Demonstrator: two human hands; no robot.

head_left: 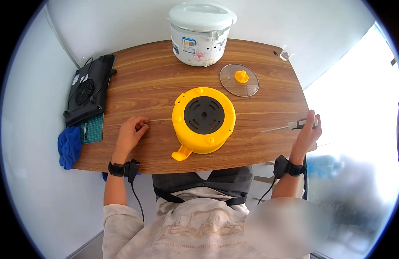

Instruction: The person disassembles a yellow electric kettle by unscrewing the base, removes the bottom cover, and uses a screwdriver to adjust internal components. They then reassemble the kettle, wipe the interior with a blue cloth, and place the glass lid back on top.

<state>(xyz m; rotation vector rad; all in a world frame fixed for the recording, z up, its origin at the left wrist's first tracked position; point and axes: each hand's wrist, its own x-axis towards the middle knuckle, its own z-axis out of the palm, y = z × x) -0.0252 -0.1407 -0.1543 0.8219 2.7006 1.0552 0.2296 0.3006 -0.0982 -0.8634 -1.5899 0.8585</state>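
Head view: pot (204, 116) sits bottom up on the table (139, 95), between the hands – touched by neither.
Right hand (308, 137): closed round the screwdriver (297, 124), its shaft pointing left, towards the pot.
Left hand (131, 132): fingers curled by the wood; pinching something tiny or nothing – cannot tell.
Pot feel: looks light and stiff, that yellow shell probably slippery; best hold is the side wall or stubby handle (182, 153).
Lid (234, 87): beyond the pot, glass, likely fragile; knob (241, 77) suits fingers.
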